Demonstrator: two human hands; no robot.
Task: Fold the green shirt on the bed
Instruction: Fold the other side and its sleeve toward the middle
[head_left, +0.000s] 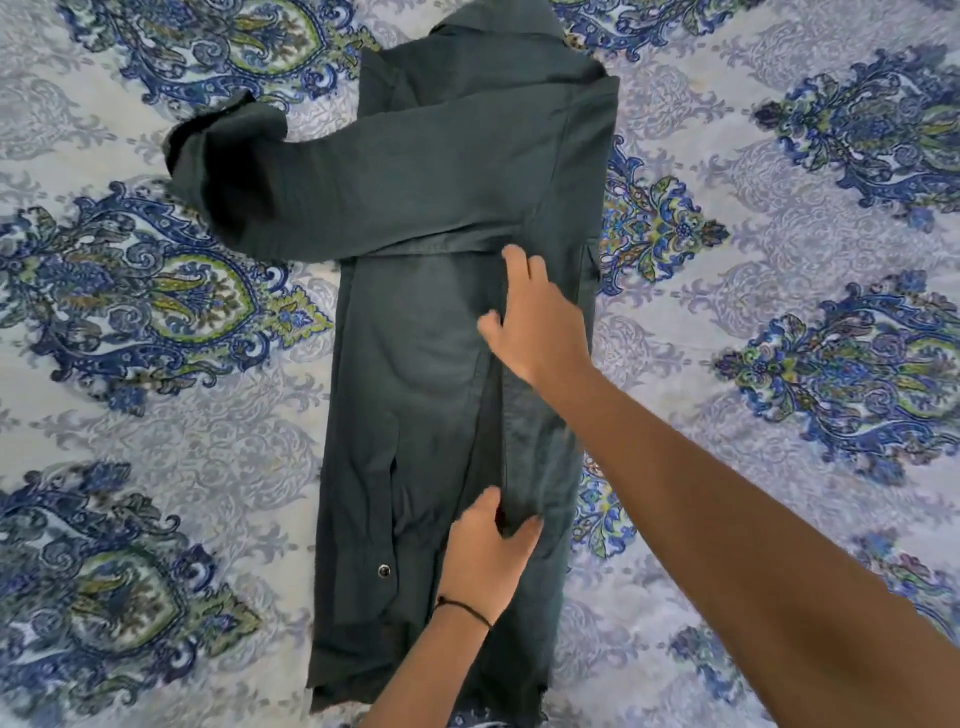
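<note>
Pressing my right hand (535, 322) flat, fingers straight, on the green shirt (415, 364), mid-body. Left hand (485, 553): thumb and fingers pinching a fold of the shirt near the hem. Shirt: lengthwise on the patterned bed (779, 260), one sleeve (291, 192) lying crosswise.

The dark green shirt (415, 364) lies flat on the patterned bed (779, 260), folded into a long narrow strip, one sleeve (311, 197) crossing it and spilling onto the bed.
</note>
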